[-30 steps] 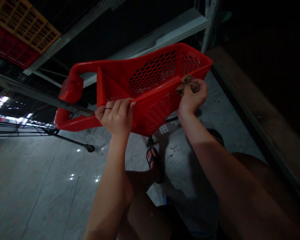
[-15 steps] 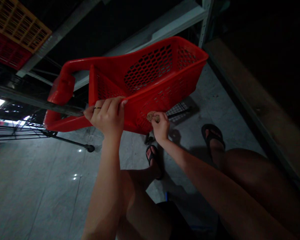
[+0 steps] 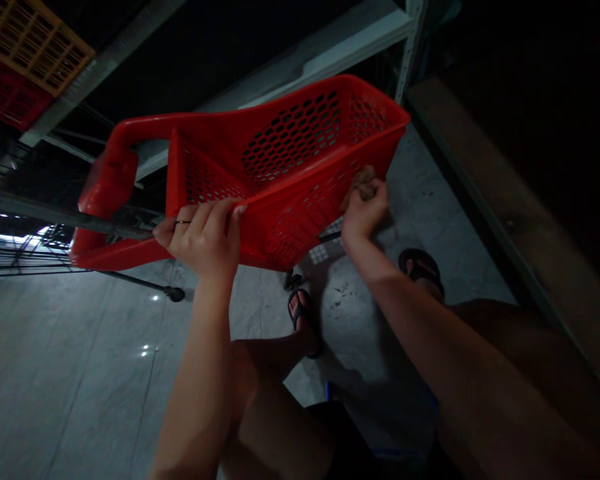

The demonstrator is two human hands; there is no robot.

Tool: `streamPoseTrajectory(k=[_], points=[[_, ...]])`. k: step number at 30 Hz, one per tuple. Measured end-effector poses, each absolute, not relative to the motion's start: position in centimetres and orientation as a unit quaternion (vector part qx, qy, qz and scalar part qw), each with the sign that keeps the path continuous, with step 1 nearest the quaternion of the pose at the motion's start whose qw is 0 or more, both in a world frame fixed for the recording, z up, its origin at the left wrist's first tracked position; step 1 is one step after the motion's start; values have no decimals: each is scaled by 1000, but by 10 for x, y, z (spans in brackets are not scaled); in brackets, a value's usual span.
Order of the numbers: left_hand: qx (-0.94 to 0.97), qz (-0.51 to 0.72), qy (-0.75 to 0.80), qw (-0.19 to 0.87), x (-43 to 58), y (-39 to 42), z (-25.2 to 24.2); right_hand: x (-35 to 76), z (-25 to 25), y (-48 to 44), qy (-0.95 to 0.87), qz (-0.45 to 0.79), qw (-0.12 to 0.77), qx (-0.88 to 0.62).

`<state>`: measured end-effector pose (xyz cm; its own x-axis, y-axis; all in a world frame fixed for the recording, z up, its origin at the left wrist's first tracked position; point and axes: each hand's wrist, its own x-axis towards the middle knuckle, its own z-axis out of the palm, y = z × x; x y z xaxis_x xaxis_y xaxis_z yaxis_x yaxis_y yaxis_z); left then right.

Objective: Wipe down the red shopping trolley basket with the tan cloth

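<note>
A red plastic shopping cart with perforated walls [image 3: 265,220] stands around eleven o'clock from the view's centre. At nine, the left hand [image 3: 205,233] curls closed over its near rim; at two, the right hand [image 3: 365,210] pinches a crumpled brown cloth [image 3: 363,179] against the outer wall. Pressing the cloth flat, with the rim held steady, should give fuller contact.

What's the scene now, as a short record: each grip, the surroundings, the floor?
Left grip: closed over near rim of red cart
Right grip: holds crumpled brown cloth against cart's near outer side
Beyond cart: pale shelf
Upper left: yellow crate, red crate
Floor: grey tiles
</note>
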<state>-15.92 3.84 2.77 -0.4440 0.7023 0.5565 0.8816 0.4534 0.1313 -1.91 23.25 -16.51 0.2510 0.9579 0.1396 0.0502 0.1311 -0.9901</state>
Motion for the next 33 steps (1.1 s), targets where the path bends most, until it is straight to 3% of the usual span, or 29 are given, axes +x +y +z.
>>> streamPoseTrajectory(k=[6,16,21,33], points=[[-482,-236,-818,208,-158,41,26,-77,-162,79,-551,491,426,-523],[-523,-220,-779,267,-179,32,17,-70,-183,18,-552,614,349,-444],[-553,-227,-748,289,-175,29,14,-58,-192,79,-491,567,394,-531],[-559,-215,-740,305,-180,26,14,3,-163,267,-260,446,600,-611]])
